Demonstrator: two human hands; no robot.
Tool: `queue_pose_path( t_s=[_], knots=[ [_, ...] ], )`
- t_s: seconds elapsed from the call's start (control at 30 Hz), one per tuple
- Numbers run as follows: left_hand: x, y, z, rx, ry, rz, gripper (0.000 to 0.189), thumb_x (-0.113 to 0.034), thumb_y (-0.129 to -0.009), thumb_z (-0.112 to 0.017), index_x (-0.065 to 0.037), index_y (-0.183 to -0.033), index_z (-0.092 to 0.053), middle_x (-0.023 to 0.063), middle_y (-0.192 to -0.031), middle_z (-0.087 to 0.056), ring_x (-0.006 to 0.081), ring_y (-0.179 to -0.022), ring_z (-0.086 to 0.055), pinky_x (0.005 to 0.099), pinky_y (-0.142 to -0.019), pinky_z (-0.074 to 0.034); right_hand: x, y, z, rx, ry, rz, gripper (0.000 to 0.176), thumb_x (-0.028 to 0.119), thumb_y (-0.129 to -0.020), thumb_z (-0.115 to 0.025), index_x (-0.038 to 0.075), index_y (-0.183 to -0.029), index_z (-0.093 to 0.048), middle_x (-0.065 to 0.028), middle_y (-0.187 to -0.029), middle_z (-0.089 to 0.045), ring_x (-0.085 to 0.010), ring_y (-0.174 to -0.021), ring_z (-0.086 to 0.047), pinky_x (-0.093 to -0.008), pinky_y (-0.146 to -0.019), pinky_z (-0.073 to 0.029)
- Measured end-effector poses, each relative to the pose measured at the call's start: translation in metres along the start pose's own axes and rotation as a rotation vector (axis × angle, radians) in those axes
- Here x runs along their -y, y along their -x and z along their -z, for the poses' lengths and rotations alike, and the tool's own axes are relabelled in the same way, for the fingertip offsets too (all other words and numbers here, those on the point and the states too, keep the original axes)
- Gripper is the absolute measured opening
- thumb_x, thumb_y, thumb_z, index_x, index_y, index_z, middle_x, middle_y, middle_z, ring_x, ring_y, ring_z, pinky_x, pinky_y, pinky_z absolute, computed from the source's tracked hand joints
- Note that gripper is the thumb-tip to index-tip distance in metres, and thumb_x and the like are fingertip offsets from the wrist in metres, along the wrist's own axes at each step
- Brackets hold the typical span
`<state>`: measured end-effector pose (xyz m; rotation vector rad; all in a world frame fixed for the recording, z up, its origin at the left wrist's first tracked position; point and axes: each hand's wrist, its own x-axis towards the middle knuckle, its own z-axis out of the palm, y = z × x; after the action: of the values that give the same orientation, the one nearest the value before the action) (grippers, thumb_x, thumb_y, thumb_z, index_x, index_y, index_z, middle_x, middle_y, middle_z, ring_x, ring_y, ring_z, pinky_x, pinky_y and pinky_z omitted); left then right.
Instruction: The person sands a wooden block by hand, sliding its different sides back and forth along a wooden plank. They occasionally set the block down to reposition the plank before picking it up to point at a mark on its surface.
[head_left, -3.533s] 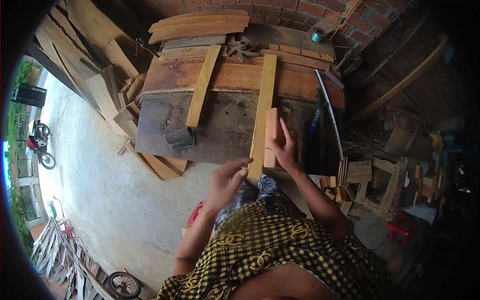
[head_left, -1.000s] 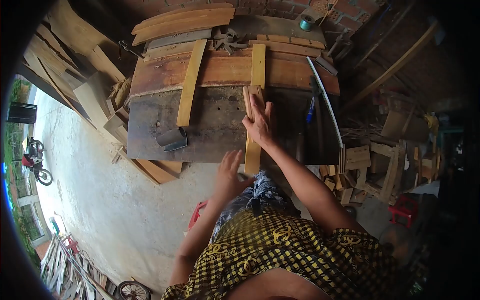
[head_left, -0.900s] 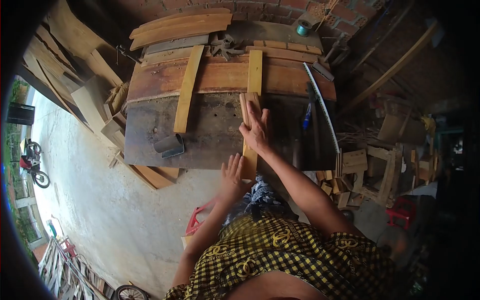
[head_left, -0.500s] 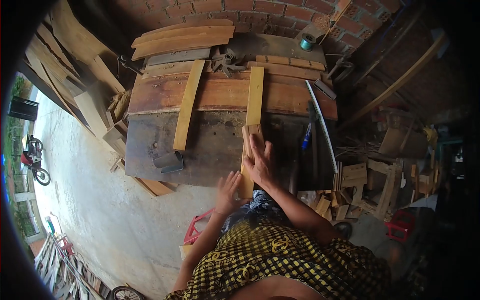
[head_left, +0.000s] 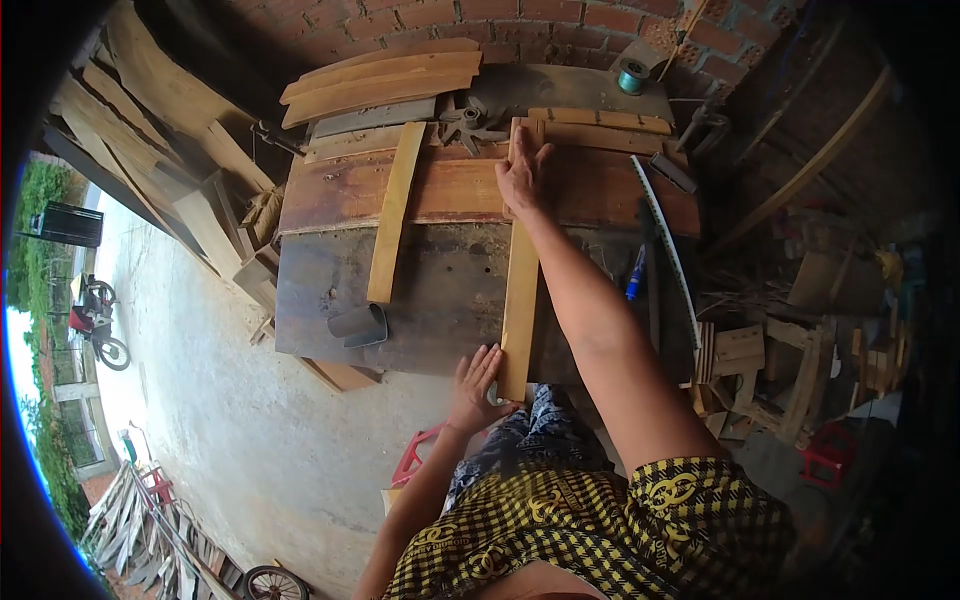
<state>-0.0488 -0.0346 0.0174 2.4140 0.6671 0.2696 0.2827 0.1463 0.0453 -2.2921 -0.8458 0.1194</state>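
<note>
A long pale wooden strip (head_left: 520, 300) lies across the workbench, its near end at the bench's front edge. My left hand (head_left: 478, 388) is beside that near end, fingers apart, with its fingertips and thumb against the strip. Farther up, my right hand (head_left: 524, 175) presses a reddish-brown wooden block (head_left: 527, 128) onto the strip's far part, arm stretched out. The hand covers most of the block, and its fingers lie along the top. A second pale strip (head_left: 397, 215) rests to the left.
A curved grey piece (head_left: 358, 325) sits at the bench's front left. Right of the strip are a blue pen (head_left: 636, 272) and a toothed white blade (head_left: 665, 240). A metal star-shaped part (head_left: 471, 125), stacked boards (head_left: 385, 82) and a wire spool (head_left: 633, 76) are at the back.
My right hand has slid the block away from me along the strip, from its middle to its far part. My left hand remains at the near end. The view has shifted slightly.
</note>
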Motion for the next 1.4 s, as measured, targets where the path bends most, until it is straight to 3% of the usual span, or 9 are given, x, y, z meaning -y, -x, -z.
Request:
queue_pose_path(
  t_s=[0.2, 0.33, 0.43, 0.57, 0.63, 0.9, 1.03, 1.2, 1.4],
  knots=[
    [0.009, 0.004, -0.007, -0.008, -0.055, -0.033, 0.109, -0.058, -0.064, -0.08, -0.009, -0.151, -0.035, 0.0073, -0.153, -0.042, 0.0249, -0.145, -0.032, 0.0464, -0.119, -0.017, -0.007, 0.089, 0.029, 0.218, 0.0, -0.005, 0.078, 0.03, -0.086, -0.058, 0.025, -0.155, -0.022, -0.0448, -0.148, -0.016, -0.0608, -0.132, -0.031, -0.058, -0.103, -0.039],
    [0.012, 0.008, -0.009, -0.073, -0.034, -0.071, 0.107, -0.06, -0.065, -0.078, -0.007, -0.149, -0.038, 0.0082, -0.152, -0.042, 0.0248, -0.145, -0.032, 0.0455, -0.118, -0.018, -0.031, 0.235, 0.07, 0.13, 0.063, 0.279, 0.089, 0.024, -0.081, -0.065, 0.021, -0.157, -0.017, -0.0422, -0.135, -0.035, -0.0599, -0.116, -0.046, -0.0585, -0.09, -0.048],
    [0.008, 0.003, -0.009, -0.126, -0.009, -0.095, 0.106, -0.055, -0.062, -0.081, -0.006, -0.146, -0.04, 0.0109, -0.15, -0.044, 0.0291, -0.143, -0.035, 0.0488, -0.116, -0.023, -0.032, 0.304, 0.106, 0.253, 0.123, 0.2, 0.091, 0.023, -0.079, -0.068, 0.015, -0.156, -0.02, -0.0373, -0.125, -0.041, -0.0533, -0.105, -0.052, -0.0544, -0.084, -0.051],
    [0.011, 0.006, -0.008, -0.116, -0.041, -0.105, 0.105, -0.052, -0.059, -0.084, -0.005, -0.143, -0.042, 0.0138, -0.147, -0.046, 0.0339, -0.14, -0.038, 0.0521, -0.113, -0.028, -0.036, 0.297, 0.098, 0.18, 0.095, 0.298, 0.091, 0.023, -0.078, -0.068, 0.013, -0.155, -0.022, -0.0345, -0.122, -0.043, -0.0522, -0.101, -0.053, -0.0546, -0.084, -0.05],
    [0.017, 0.007, -0.012, -0.051, -0.076, -0.072, 0.107, -0.066, -0.067, -0.073, -0.006, -0.148, -0.038, 0.0105, -0.152, -0.042, 0.0255, -0.144, -0.033, 0.0449, -0.118, -0.019, -0.028, 0.275, 0.093, 0.228, 0.105, 0.265, 0.091, 0.023, -0.077, -0.069, 0.014, -0.155, -0.022, -0.0346, -0.124, -0.042, -0.0525, -0.101, -0.052, -0.0547, -0.085, -0.049],
    [0.012, 0.004, -0.008, -0.031, -0.079, -0.047, 0.107, -0.056, -0.064, -0.082, -0.005, -0.147, -0.038, 0.0141, -0.148, -0.046, 0.0322, -0.14, -0.039, 0.0517, -0.113, -0.027, 0.019, 0.086, 0.054, 0.21, -0.007, -0.116, 0.087, 0.029, -0.082, -0.063, 0.02, -0.156, -0.018, -0.038, -0.148, -0.025, -0.0571, -0.129, -0.038, -0.0558, -0.103, -0.041],
    [0.016, 0.003, -0.008, 0.002, -0.116, -0.071, 0.109, -0.058, -0.066, -0.079, -0.004, -0.148, -0.033, 0.0138, -0.151, -0.041, 0.032, -0.142, -0.035, 0.0516, -0.113, -0.028, 0.005, 0.019, 0.009, 0.031, -0.009, -0.06, 0.087, 0.03, -0.083, -0.062, 0.021, -0.157, -0.016, -0.0385, -0.149, -0.022, -0.055, -0.137, -0.028, -0.0548, -0.11, -0.033],
    [0.018, 0.007, -0.01, -0.007, -0.116, -0.072, 0.11, -0.068, -0.067, -0.072, -0.006, -0.15, -0.035, 0.011, -0.152, -0.042, 0.0264, -0.144, -0.034, 0.0454, -0.117, -0.02, 0.006, 0.058, 0.032, 0.11, 0.005, -0.058, 0.088, 0.031, -0.083, -0.062, 0.02, -0.156, -0.016, -0.0396, -0.149, -0.022, -0.0556, -0.136, -0.029, -0.0556, -0.109, -0.034],
    [0.018, 0.006, -0.015, -0.07, -0.081, -0.089, 0.108, -0.069, -0.067, -0.072, -0.005, -0.148, -0.037, 0.0118, -0.15, -0.044, 0.0269, -0.143, -0.036, 0.0443, -0.116, -0.022, -0.034, 0.246, 0.072, 0.137, 0.129, 0.287, 0.094, 0.024, -0.077, -0.069, 0.02, -0.156, -0.019, -0.0368, -0.139, -0.035, -0.0517, -0.119, -0.045, -0.0572, -0.092, -0.047]
  ],
)
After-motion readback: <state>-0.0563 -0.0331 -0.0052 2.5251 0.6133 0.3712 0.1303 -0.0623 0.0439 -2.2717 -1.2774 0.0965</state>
